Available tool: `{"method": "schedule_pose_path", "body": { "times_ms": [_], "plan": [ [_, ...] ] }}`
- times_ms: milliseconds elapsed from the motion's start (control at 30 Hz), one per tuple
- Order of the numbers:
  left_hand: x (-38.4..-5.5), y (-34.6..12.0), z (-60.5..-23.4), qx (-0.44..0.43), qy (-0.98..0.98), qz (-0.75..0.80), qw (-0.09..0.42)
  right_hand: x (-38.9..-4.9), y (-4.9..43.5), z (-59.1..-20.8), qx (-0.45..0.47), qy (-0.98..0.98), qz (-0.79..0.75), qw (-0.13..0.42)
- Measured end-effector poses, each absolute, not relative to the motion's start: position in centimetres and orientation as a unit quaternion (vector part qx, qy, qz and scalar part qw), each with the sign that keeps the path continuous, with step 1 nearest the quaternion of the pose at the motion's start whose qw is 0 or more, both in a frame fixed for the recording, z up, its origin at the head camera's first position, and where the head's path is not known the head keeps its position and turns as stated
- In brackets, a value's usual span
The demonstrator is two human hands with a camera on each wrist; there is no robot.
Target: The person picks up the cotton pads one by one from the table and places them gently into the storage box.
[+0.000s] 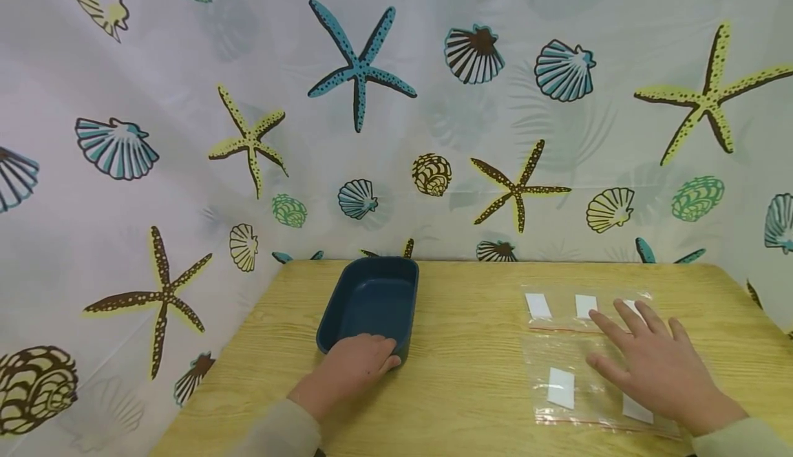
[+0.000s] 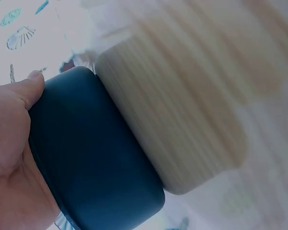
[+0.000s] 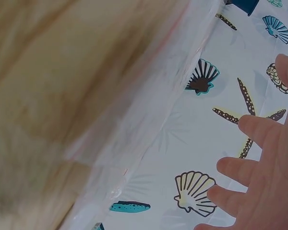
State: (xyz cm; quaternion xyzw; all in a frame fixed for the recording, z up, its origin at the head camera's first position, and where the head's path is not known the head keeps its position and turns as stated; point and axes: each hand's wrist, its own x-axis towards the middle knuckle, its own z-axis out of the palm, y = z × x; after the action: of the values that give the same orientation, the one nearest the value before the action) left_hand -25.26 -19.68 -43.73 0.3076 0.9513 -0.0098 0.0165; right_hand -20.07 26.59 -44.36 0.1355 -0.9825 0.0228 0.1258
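L hand [image 1: 356,367]: while the R hand [image 1: 659,367] was spread wide, it gripped the near rim of the bin [image 1: 372,305].
Bin: dark blue, over L part of table [image 1: 471,347]; resting or lifted, couldn't tell.
R hand: fingers apart, held nothing, above 2 clear bags; contact couldn't be told.
Far bag [image 1: 562,311]: flat on table, w/ 3 white patches, 1 partly hidden by fingers.
Near bag [image 1: 588,405]: just nearer, w/ 2 patches, red line along near edge.
Cloth [image 1: 421,120]: white w/ starfish & shells, behind table.

Lower bag [image 1: 596,396] partly behind right hand [image 1: 659,367]
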Motion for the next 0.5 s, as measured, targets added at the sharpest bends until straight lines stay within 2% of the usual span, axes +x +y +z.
{"method": "schedule_pose_path", "body": {
  "times_ms": [167, 500],
  "plan": [
    [-25.2, -18.0, -43.9, 0.336, 0.940, 0.012, 0.048, -20.1, 26.3, -44.5, 0.136, -0.982, 0.026, 0.127],
    [-24.4, -12.4, -43.7, 0.409, 0.912, 0.015, 0.041, -20.6, 25.9, -43.8, 0.138, -0.982, 0.026, 0.128]
  ]
}}
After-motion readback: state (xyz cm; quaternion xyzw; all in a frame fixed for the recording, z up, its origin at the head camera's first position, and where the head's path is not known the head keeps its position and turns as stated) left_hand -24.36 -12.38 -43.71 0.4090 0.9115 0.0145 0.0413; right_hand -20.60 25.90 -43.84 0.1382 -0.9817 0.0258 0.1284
